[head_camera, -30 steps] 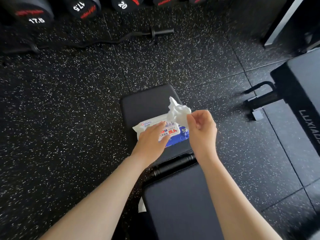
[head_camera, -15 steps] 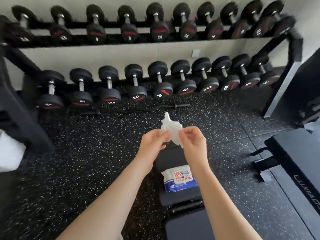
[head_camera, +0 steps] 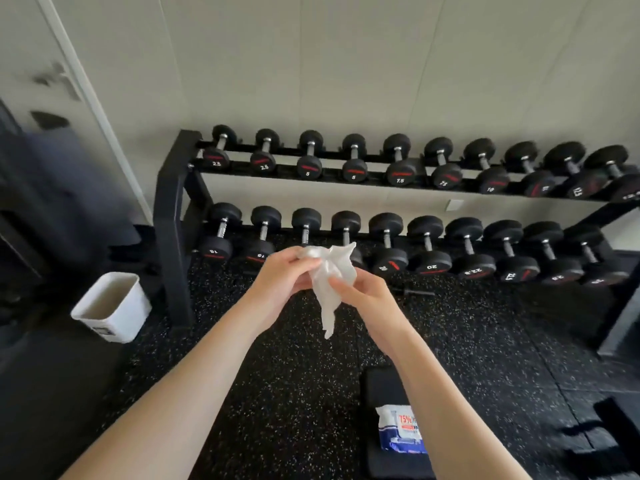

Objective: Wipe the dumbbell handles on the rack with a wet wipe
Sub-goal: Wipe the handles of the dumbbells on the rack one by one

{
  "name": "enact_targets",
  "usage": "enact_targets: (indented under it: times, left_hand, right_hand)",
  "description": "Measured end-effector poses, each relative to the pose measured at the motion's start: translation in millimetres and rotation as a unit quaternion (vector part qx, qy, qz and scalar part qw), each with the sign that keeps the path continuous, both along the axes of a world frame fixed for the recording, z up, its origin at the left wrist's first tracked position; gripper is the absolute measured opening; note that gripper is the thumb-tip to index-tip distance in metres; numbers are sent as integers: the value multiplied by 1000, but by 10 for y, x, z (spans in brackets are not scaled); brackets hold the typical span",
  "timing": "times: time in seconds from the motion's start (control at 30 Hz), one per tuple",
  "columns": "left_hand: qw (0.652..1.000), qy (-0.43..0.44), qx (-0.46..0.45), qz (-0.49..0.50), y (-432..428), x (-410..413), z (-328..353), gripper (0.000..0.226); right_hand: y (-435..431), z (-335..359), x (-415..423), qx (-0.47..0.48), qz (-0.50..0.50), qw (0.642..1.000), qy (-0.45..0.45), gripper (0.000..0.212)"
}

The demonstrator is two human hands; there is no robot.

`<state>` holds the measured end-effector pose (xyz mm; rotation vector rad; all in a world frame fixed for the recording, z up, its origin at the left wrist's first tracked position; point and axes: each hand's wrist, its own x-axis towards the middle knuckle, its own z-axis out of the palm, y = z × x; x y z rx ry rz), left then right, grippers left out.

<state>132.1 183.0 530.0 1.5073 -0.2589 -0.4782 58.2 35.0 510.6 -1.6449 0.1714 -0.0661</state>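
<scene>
While crumpled, wet wipe (head_camera: pixel 332 271) between both hands' fingers (head_camera: pixel 341 282).

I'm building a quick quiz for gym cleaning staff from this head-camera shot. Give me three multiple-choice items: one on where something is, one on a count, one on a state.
1. Where does the wet wipe pack lie?
A. On the black bench pad at bottom right
B. Inside the white bin
C. On the rack's upper tier

2. How many tiers of dumbbells does the rack hold?
A. One
B. Two
C. Four

3. What state is the wet wipe in?
A. Sealed in its pack
B. Lying flat on the floor
C. Crumpled and held by both hands

Answers:
1 A: the wet wipe pack rests on the bench pad, far from the white bin.
2 B: the rack shows an upper and a lower row.
3 C: the wet wipe hangs crumpled between the left hand and right hand.
</scene>
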Motion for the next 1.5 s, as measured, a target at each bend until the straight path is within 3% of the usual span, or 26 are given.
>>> enact_targets:
  times: [0.2, 0.43, 0.5, 0.6, 0.7, 0.8, 0.93, 1.13, 1.33, 1.47, 1.5]
  left_hand:
    - [998, -18, -30, 46, 738, 365, 338, 20]
    - [974, -12, -55, 218, 1460, 910, 382, 23]
    - [975, 18, -79, 207, 1611, 978, 361, 31]
    - [988, 76, -79, 106, 1784, 1013, 279, 43]
    - [982, 90, -77, 147, 1892, 1137, 182, 42]
    - [975, 33, -67, 208, 2040, 1371, 156, 40]
    - [978, -67, -30, 196, 2145, 1762, 156, 26]
    - [985, -42, -34, 166, 2085, 2599, 155, 18]
    - [976, -91, 14, 198, 1909, 3552, 244, 18]
    - [967, -123, 77, 208, 1859, 4089, 228, 25]
    - [967, -124, 89, 204, 1862, 4214, 213, 27]
  right_hand:
    - [735, 378, 481, -16, -34, 997, -63, 25]
    - [1620, 548, 1130, -52, -100, 992, -60, 38]
    - [1808, 578, 1248, -35, -109, 992, -59, 34]
    - [2029, 577, 1450, -17, -112, 992, -56, 39]
    - [2141, 517, 1693, 6, -115, 992, -53, 49]
    - [2170, 446, 1935, 11, -111, 993, -45, 56]
    - [2138, 334, 2379, 34, -95, 994, -34, 60]
    - [2025, 287, 3287, 91, -69, 993, -7, 58]
    - [1761, 277, 4255, 43, -77, 996, -19, 45]
    - [1631, 246, 4735, 46, -65, 996, -27, 17]
    - [1605, 237, 4832, 46, -44, 997, -32, 19]
